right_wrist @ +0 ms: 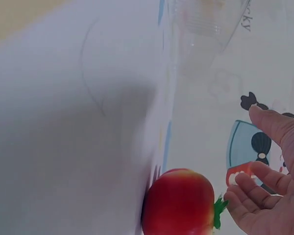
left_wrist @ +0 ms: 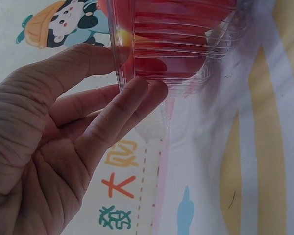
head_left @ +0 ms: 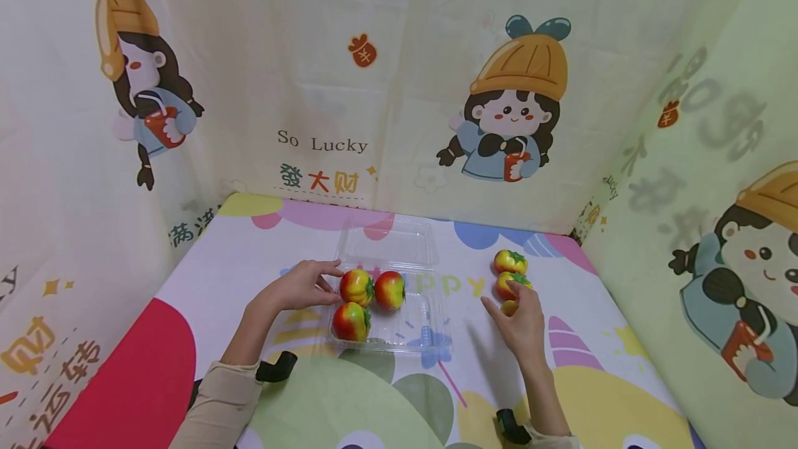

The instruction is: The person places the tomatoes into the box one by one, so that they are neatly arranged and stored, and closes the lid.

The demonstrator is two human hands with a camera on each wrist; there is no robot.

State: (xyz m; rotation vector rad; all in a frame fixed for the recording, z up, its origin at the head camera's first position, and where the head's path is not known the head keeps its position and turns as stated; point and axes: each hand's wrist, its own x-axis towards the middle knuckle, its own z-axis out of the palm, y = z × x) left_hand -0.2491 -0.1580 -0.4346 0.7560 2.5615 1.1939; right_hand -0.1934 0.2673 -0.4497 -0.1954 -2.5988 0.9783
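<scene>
My left hand (head_left: 303,285) pinches the left rim of a clear plastic clamshell box (left_wrist: 176,54), thumb on one side and fingers on the other. Three red-and-yellow toy fruits with green leafy tops lie in its left part: an upper-left fruit (head_left: 356,287), a right fruit (head_left: 389,290) and a front fruit (head_left: 350,322). My right hand (head_left: 525,321) hovers over a row of three similar fruits at the box's right, thumb and fingers apart. The far fruit (head_left: 510,262) and middle fruit (head_left: 508,285) show; the near fruit (head_left: 509,307) is mostly hidden behind that hand.
The box's clear lid (head_left: 388,241) lies folded back toward the rear curtain (head_left: 399,109). A colourful printed cloth (head_left: 411,393) covers the table. Printed curtains also stand on the left and right. A black strap mount (head_left: 277,367) sits at each wrist.
</scene>
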